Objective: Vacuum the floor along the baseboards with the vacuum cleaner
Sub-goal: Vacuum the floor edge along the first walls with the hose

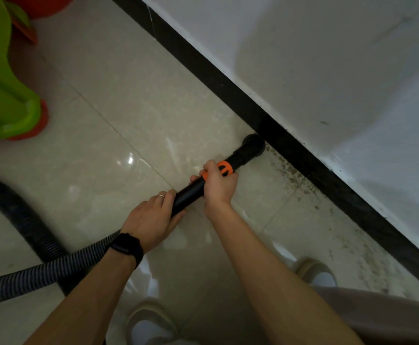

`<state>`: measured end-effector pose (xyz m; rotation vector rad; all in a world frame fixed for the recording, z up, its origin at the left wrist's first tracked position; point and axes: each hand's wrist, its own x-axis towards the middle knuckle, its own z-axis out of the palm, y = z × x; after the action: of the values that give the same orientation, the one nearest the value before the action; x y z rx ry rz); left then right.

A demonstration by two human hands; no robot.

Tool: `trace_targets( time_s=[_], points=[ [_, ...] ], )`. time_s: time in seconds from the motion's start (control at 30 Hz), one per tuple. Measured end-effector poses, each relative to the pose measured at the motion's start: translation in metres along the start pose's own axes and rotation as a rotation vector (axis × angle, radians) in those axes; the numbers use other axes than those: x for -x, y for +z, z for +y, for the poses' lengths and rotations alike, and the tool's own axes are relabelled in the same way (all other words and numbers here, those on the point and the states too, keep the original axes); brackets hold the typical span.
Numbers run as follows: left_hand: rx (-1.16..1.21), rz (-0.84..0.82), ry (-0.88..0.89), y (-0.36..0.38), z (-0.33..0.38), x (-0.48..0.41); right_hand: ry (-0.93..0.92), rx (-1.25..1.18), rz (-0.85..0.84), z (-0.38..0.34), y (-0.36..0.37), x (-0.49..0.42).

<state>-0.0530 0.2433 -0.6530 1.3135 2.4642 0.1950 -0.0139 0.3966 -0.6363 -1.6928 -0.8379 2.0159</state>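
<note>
Because the dirt lies in a speckled band right against the black baseboard (303, 155), the person holds the vacuum's black wand (191, 194) low and slanted toward it. The round nozzle (253, 145) thus sits on the tiled floor (128, 108) at the baseboard's foot, though whether a sliver of gap remains I cannot tell. The debris (294, 178) begins just beside the nozzle and runs along the baseboard toward the person's feet. The floor along the baseboard beyond the nozzle looks clean, which suggests the job is partly done and the next stroke should draw the nozzle along the dirty strip. Two hands share the wand for control. The right hand (219, 185), the nearer to the baseboard, is clenched around the tube with its fingers partly over the orange collar (224, 169), well placed to steer the tip and press it down. The left hand (151, 220), farther from the baseboard, wraps its fingers around the tube's rear end where the ribbed hose (54, 266) joins, likely to carry the weight and stop the hose pulling the tip off line. A ring (161, 195) shows on that hand and a dark watch (126, 247) on its wrist. The hose trails across the floor away from the baseboard, and a green plastic piece (1, 83) stands well apart from it. One pale slipper (315, 272) is planted near the baseboard, beside the dirty strip.
</note>
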Motion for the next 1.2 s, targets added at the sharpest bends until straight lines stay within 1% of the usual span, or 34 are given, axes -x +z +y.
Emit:
trace_targets(
  time_s=[0.43, 0.5, 0.57, 0.67, 0.77, 1.0, 1.1, 1.2],
  points=[
    [0.103, 0.054, -0.128, -0.003, -0.002, -0.01, -0.009, 0.076, -0.069, -0.008, 0.027, -0.015],
    [0.11, 0.044, -0.147, -0.004, -0.002, -0.011, -0.016, 0.078, -0.057, -0.009, 0.03, -0.013],
    [0.106, 0.04, -0.132, -0.005, -0.002, -0.011, -0.028, 0.095, -0.009, -0.008, 0.03, -0.01],
    [0.065, 0.015, -0.081, -0.004, -0.003, -0.006, -0.016, 0.091, 0.067, -0.003, 0.021, -0.001],
    [0.007, -0.011, 0.022, 0.001, -0.004, 0.003, -0.002, 0.066, 0.125, 0.004, 0.003, 0.01],
    [-0.098, 0.09, 0.293, 0.011, 0.0, 0.016, 0.034, -0.013, 0.225, 0.017, -0.036, 0.029],
    [-0.099, 0.071, 0.394, 0.017, -0.002, 0.02, 0.036, -0.073, 0.291, 0.026, -0.053, 0.039],
    [-0.11, 0.049, 0.44, 0.02, -0.002, 0.023, 0.026, -0.114, 0.334, 0.031, -0.064, 0.047]
  ],
)
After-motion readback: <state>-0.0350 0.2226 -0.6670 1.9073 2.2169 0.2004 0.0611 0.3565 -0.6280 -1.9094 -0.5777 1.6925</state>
